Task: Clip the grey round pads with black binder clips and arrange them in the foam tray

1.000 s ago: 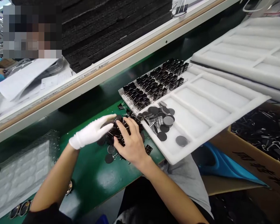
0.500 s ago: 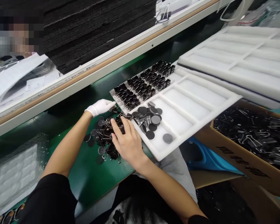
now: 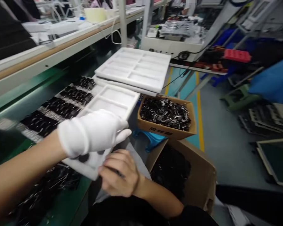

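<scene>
"If you go from biggest to smallest, what's around the hands?"

"The smooth green tabletop (image 3: 63, 202), with a long white shelf edged in tan wood (image 3: 68, 47) running above its far side. Off its right edge sits an open brown cardboard box (image 3: 202, 169) with black contents, and beyond that a printed brown cardboard box (image 3: 179, 134) heaped with black clips."

"What gets in the way?"

"Farther along lies a white foam tray with oblong compartments (image 3: 141, 67). The nearer white foam tray (image 3: 118, 95) juts past the tabletop's edge, bordered on its left by rows of black metal binder clips (image 3: 69, 97). A loose heap of black clips (image 3: 61, 179) lies below the left forearm."

"And each grip?"

"The left hand in a white cloth glove (image 3: 96, 133) blocks much of the nearer tray; whether it holds anything, I can't tell. The bare right hand (image 3: 120, 172) curls at that tray's near corner; I can't tell if it's clamped on something."

"Smallest?"

"Dark flat round discs (image 3: 84, 157), mostly hidden, in the nearer tray beneath the glove."
</scene>
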`<state>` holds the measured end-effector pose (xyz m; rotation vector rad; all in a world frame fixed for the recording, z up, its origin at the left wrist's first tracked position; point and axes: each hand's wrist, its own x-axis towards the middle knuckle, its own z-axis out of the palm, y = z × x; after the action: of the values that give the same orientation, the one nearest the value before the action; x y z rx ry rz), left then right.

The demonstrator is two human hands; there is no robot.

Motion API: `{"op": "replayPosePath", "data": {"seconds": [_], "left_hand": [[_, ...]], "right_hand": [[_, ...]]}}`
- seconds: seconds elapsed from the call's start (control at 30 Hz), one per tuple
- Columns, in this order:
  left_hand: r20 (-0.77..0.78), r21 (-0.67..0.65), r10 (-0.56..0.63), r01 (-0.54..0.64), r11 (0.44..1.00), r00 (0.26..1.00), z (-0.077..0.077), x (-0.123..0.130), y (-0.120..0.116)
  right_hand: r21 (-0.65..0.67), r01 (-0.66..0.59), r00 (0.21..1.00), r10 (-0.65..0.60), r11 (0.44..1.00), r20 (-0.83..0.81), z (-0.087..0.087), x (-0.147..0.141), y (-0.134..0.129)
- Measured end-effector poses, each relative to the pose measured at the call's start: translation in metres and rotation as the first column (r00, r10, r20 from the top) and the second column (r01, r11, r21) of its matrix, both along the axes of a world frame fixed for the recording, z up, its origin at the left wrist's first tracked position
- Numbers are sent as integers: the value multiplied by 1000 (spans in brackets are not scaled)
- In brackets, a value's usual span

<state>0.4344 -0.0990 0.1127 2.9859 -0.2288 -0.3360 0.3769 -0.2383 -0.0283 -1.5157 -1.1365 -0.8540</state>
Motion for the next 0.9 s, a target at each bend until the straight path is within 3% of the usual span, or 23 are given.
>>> {"op": "replayPosePath", "data": {"seconds": [0.07,0.1,0.13,0.17,0.2,0.23,0.3,0.37,0.47,0.6,0.77,0.9], "left_hand": [[-142,9,-166,169,986,976,-18,53,-47],[-203,-41,-175,170,985,963,-32,80,-69],[-264,-117,-114,85,990,958,-49,106,-89],[-322,-189,17,-82,979,947,-67,130,-107],[-327,-208,78,-152,966,942,-86,153,-122],[-324,-218,122,-200,955,938,-106,172,-135],[-303,-237,255,-332,913,918,-143,203,-152],[-291,-271,381,-458,847,877,-178,223,-156],[-344,-346,451,-557,755,824,-224,240,-150],[-387,-465,433,-578,670,814,-270,255,-142],[-425,-522,376,-563,641,823,-293,263,-139],[-436,-559,349,-553,618,830,-299,262,-139]], "right_hand": [[-9,158,985,-158,987,-65,-14,38,-41],[-43,253,956,-257,966,-143,-21,62,-63],[-105,365,882,-380,925,-280,-27,89,-84],[-254,447,732,-514,858,-447,-33,118,-106],[-456,450,508,-640,768,-577,-38,148,-127],[-641,360,265,-733,678,-627,-44,177,-147],[-747,265,82,-786,609,-612,-54,227,-181],[-808,175,-36,-816,563,-576,-66,260,-203],[-842,60,-112,-835,536,-539,-88,280,-210],[-859,28,-137,-850,511,-509,-115,277,-183],[-878,125,-150,-866,462,-477,-127,273,-152],[-859,121,-105,-854,498,-509,-129,269,-155]]}}
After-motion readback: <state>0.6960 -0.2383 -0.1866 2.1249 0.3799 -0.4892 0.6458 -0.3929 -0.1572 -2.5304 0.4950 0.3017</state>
